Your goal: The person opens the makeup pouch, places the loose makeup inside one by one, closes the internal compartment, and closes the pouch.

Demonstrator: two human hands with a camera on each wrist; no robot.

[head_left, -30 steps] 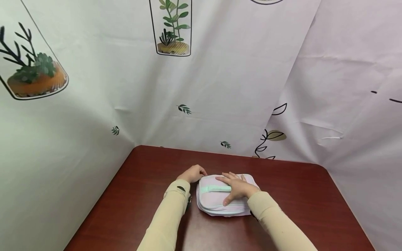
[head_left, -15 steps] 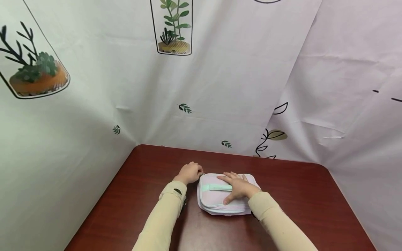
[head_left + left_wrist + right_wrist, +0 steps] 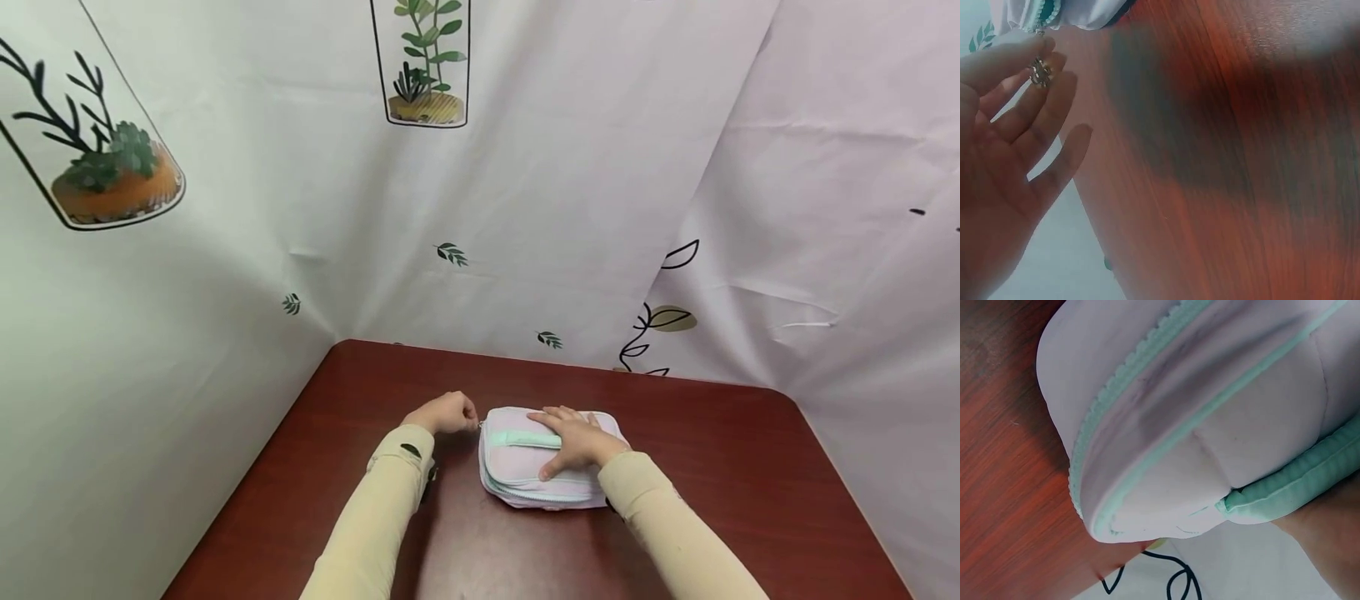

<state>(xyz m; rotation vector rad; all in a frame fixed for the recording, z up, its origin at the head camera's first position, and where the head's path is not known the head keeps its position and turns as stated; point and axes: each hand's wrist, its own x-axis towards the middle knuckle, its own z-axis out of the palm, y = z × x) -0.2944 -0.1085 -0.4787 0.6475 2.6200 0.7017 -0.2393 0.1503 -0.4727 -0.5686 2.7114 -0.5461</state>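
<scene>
A pale pink zip pouch (image 3: 517,468) with mint-green trim and a mint carry handle (image 3: 528,439) lies flat on the table. My right hand (image 3: 576,442) rests on its top with fingers spread, over the handle's right end. Just off the pouch's back left corner, my left hand (image 3: 442,413) pinches a small metal zipper pull (image 3: 1040,72) between thumb and fingers. In the left wrist view the pull hangs from the zipper's end, and the other fingers are loosely bent. Mint zipper teeth (image 3: 1125,372) run along the pouch's side in the right wrist view.
The dark red wooden table (image 3: 720,483) has rounded back corners. White fabric (image 3: 525,208) printed with plants hangs behind it and at both sides.
My left hand has moved left, away from the pouch's back left corner, with the zipper pull in its fingers. The right hand stays on the pouch. The head view has shifted slightly.
</scene>
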